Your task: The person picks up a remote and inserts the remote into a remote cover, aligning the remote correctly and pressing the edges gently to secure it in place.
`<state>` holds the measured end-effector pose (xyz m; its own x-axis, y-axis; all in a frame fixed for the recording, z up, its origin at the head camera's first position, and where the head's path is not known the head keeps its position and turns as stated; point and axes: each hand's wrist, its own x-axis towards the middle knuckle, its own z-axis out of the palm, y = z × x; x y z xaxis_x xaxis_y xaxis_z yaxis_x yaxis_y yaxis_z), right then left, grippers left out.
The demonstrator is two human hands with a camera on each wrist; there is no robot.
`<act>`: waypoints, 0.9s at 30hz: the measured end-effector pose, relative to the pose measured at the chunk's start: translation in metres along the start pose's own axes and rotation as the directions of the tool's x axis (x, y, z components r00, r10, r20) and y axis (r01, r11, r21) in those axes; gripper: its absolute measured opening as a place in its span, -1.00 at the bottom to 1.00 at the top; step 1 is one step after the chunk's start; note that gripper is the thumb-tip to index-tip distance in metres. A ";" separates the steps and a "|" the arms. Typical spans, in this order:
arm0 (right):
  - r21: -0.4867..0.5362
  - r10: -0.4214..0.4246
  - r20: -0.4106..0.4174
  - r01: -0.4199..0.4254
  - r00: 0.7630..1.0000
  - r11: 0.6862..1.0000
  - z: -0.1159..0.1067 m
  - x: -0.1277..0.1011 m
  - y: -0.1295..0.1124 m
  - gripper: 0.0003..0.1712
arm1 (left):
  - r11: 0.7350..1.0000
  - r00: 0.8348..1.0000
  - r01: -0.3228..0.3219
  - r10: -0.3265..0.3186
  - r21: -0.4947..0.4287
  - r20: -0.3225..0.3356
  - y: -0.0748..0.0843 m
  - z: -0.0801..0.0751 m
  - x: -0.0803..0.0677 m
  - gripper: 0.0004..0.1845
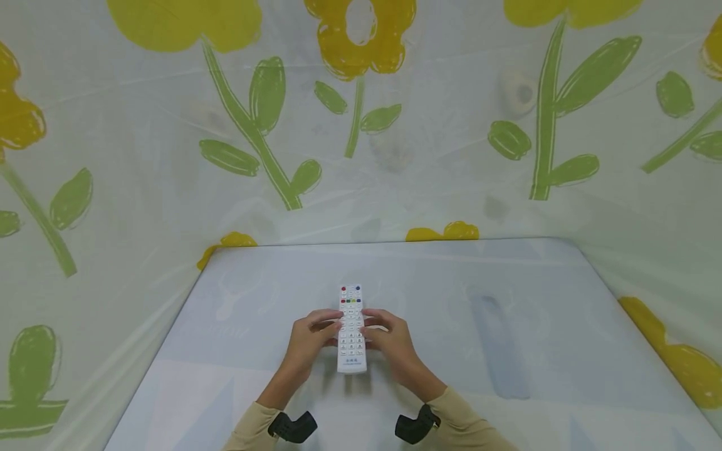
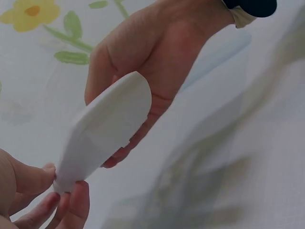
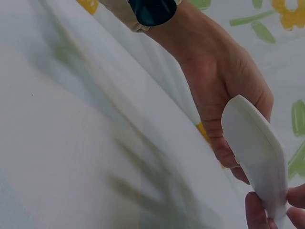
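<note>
1. White remote (image 1: 351, 329) sits held over the table (image 1: 507, 294) middle, nearer its front edge, buttons up.
2. My left hand (image 1: 309, 341) and right hand (image 1: 393, 342) pinch its sides.
3. I judge it lifted only; nothing further is done.

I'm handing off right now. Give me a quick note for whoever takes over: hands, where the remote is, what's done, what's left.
Left hand: grips the white remote control from its left side.
Right hand: grips its right side.
Remote: button side up, lifted off the table, held between both hands, coloured-button end pointing away from the person.
Done: remote picked up.
Left: its back cover looks closed in the wrist views; nothing opened or removed yet.
</note>
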<state>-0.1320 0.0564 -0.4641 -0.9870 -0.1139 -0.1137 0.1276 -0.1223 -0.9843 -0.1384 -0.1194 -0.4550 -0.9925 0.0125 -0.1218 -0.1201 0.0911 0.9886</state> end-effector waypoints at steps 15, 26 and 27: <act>-0.007 0.013 0.010 -0.013 1.000 1.000 -0.016 -0.009 -0.023 -0.56 | 0.982 0.980 -0.190 0.190 -0.001 0.051 0.017 0.012 -0.010 -0.74; -0.035 -0.012 -0.006 0.012 1.000 0.999 -0.025 -0.012 -0.031 -0.61 | 0.957 0.957 -0.290 0.290 0.003 0.023 0.018 0.020 -0.013 -0.76; -0.035 -0.011 -0.008 0.011 1.000 0.999 -0.027 -0.012 -0.032 -0.62 | 0.954 0.954 -0.300 0.300 0.012 0.022 0.019 0.020 -0.013 -0.78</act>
<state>-0.1267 0.0878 -0.4352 -0.9891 -0.1044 -0.1042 0.1136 -0.0891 -0.9895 -0.1273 -0.0976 -0.4363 -0.9821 0.0613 0.1782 0.1835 0.0951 0.9784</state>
